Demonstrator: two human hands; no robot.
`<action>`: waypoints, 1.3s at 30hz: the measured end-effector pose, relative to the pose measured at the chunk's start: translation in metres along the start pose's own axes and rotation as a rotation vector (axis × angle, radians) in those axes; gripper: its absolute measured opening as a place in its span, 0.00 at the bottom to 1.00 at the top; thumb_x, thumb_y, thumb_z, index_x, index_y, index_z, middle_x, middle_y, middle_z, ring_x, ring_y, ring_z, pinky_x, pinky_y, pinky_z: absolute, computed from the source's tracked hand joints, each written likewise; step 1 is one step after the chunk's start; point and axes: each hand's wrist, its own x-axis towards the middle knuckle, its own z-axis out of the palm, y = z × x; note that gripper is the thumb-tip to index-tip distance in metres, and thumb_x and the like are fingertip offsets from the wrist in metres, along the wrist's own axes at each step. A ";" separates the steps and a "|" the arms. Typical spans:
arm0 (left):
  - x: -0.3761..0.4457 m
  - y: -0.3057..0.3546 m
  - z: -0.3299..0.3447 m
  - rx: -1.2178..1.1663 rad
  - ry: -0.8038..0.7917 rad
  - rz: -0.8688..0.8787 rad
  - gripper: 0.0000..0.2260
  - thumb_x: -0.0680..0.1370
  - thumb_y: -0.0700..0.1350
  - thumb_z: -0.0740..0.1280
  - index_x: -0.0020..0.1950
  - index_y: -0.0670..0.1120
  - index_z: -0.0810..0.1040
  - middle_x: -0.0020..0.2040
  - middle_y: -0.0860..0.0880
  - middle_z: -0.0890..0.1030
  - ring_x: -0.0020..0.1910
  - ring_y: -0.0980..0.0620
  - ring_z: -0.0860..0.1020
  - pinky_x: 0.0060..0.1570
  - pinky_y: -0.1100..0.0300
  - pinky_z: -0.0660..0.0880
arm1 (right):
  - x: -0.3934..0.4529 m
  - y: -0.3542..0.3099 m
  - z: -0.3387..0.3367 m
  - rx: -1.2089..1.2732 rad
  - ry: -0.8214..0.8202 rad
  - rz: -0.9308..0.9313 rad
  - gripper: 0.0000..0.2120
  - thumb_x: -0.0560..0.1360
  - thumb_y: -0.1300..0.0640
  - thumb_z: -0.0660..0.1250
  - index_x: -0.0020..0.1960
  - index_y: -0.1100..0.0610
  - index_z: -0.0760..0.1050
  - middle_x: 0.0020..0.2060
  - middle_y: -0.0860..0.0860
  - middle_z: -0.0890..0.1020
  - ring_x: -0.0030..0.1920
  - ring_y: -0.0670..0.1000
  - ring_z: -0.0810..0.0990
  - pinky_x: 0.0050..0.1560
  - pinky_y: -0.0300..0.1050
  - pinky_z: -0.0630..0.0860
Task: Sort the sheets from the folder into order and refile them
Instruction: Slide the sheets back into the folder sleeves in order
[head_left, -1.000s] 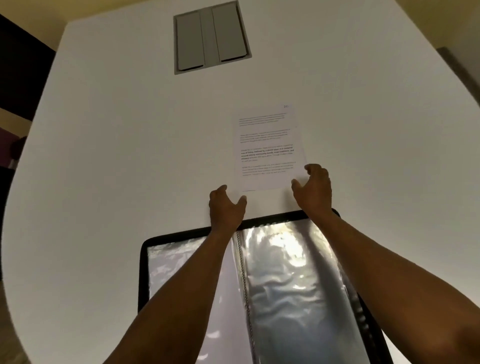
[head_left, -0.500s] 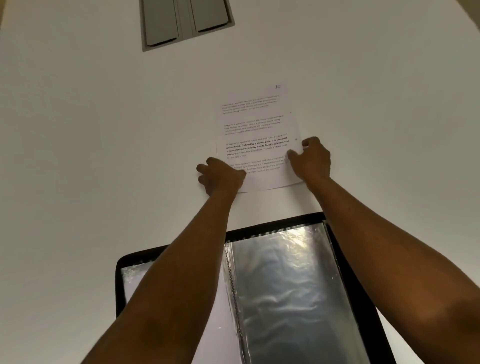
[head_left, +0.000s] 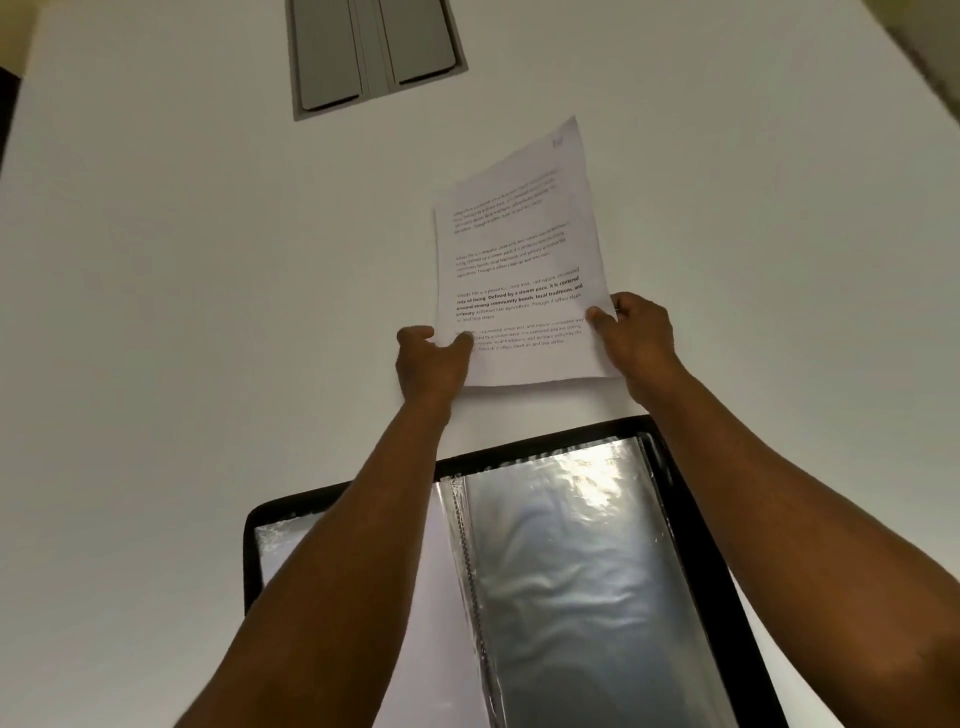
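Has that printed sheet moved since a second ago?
Yes. The sheet was flat and square to the grey hatch; now both hands hold its near corners and it is tilted clockwise.

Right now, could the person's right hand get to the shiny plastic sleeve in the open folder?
Probably yes. The right hand pinches the printed sheet just beyond the folder, and nothing lies over the sleeve; it would have to release the sheet first.

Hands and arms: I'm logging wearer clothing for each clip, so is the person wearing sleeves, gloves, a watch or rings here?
Nothing worn shows. Both forearms are bare up to the frame edge, with no sleeve cuffs. The left hand and right hand have no gloves, and no watch, bracelet or ring is visible on the sides facing the camera.
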 end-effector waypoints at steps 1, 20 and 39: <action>-0.006 -0.001 -0.006 -0.045 -0.002 0.001 0.21 0.75 0.48 0.71 0.65 0.46 0.69 0.54 0.50 0.74 0.50 0.52 0.75 0.44 0.64 0.72 | -0.007 -0.001 -0.004 0.031 -0.005 0.005 0.07 0.78 0.55 0.68 0.55 0.55 0.79 0.52 0.51 0.83 0.51 0.52 0.81 0.57 0.50 0.78; -0.150 -0.084 -0.083 -0.298 -0.188 -0.101 0.08 0.76 0.41 0.70 0.54 0.44 0.78 0.50 0.46 0.83 0.46 0.49 0.82 0.44 0.56 0.80 | -0.180 0.043 -0.061 0.114 -0.211 0.088 0.07 0.77 0.59 0.68 0.55 0.55 0.78 0.52 0.52 0.83 0.49 0.53 0.83 0.45 0.43 0.78; -0.232 -0.135 -0.073 -0.185 -0.427 -0.057 0.07 0.78 0.38 0.66 0.54 0.46 0.78 0.51 0.47 0.84 0.48 0.48 0.83 0.50 0.52 0.81 | -0.225 0.074 -0.110 0.230 -0.147 0.151 0.03 0.77 0.55 0.70 0.49 0.54 0.81 0.50 0.53 0.85 0.50 0.55 0.84 0.59 0.57 0.79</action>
